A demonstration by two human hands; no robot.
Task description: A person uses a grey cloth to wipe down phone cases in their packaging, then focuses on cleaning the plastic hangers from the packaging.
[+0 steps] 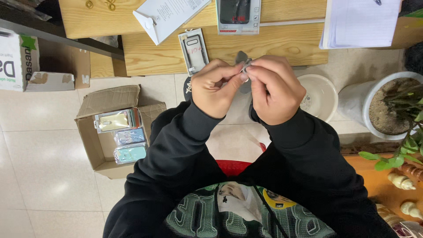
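Observation:
My left hand and my right hand meet in front of me, fingertips pinched together on a small grey-silver object. Most of that object is hidden by my fingers, so its kind is unclear. A dark grey piece shows just behind the fingers at the edge of the wooden table. Both arms wear black sleeves. A packaged phone case lies on the table just beyond my left hand.
An open cardboard box with several packaged phone cases stands on the tiled floor at left. A white bowl and a potted plant stand at right. Papers and another package lie on the table.

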